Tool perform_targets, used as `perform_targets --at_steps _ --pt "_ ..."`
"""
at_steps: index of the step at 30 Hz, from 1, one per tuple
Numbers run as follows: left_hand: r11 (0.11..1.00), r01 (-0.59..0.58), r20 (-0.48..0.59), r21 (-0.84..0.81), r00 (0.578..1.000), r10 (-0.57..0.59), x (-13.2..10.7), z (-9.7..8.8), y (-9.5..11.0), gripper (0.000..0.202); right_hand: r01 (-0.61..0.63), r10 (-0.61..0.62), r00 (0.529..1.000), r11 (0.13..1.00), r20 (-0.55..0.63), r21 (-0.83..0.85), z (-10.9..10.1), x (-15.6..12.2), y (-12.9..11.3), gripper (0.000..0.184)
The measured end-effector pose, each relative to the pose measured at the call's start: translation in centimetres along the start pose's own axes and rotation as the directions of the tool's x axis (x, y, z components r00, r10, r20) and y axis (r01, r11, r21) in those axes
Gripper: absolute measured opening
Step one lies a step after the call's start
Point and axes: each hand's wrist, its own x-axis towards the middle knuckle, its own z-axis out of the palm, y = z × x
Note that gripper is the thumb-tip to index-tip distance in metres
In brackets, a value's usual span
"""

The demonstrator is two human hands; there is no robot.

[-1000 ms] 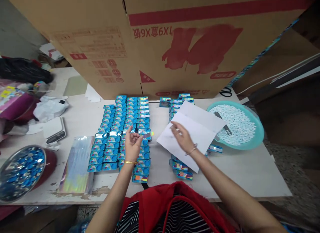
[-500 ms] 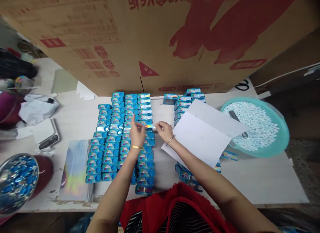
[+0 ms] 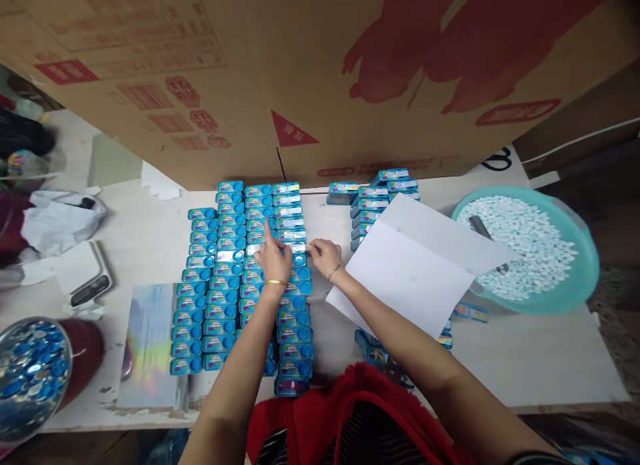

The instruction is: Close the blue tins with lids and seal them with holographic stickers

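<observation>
My left hand (image 3: 277, 260) is over the right-hand columns of small blue tins (image 3: 227, 283), its index finger stretched forward and its thumb bent in by a shiny silvery sticker strip (image 3: 296, 248). The strip lies along the top of one tin in the rightmost column. From the right, my right hand (image 3: 326, 257) pinches at the strip's right end with thumb and finger. Many tins in this block have round blue marks; those further back in the right column carry shiny strips. A white paper sheet (image 3: 415, 268) lies beside my right wrist, partly under the forearm.
A large cardboard box (image 3: 240, 65) stands behind the tins. More tins (image 3: 373, 203) stand behind the sheet. At right is a turquoise basin (image 3: 589, 268) of small pale pieces with a dark scoop. A white scale (image 3: 83, 268), shiny sheets (image 3: 150, 352) and a pot (image 3: 83, 365) are left.
The strip, stretched between both hands before, has come down onto a tin in the right column. My hands have shifted slightly, and the camera view has moved a little.
</observation>
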Motion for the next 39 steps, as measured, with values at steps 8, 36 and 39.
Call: perform_targets --at_steps 8,36,39 --pt "0.976 0.202 -0.106 0.078 0.975 -0.193 0.4 0.1 -0.9 0.104 -0.015 0.016 1.0 1.0 -0.009 0.009 2.4 -2.8 -0.7 0.046" --pt "0.859 0.216 0.137 -0.464 0.976 -0.171 -3.0 -1.6 -1.1 0.016 0.0 0.11 0.985 0.772 -0.133 0.635 -1.1 -4.9 -1.2 0.032" --pt "0.948 0.187 0.091 -0.258 0.982 -0.169 -2.5 -1.5 -0.9 0.011 0.0 0.115 0.981 0.812 -0.159 0.584 -0.3 -4.7 -1.1 0.03"
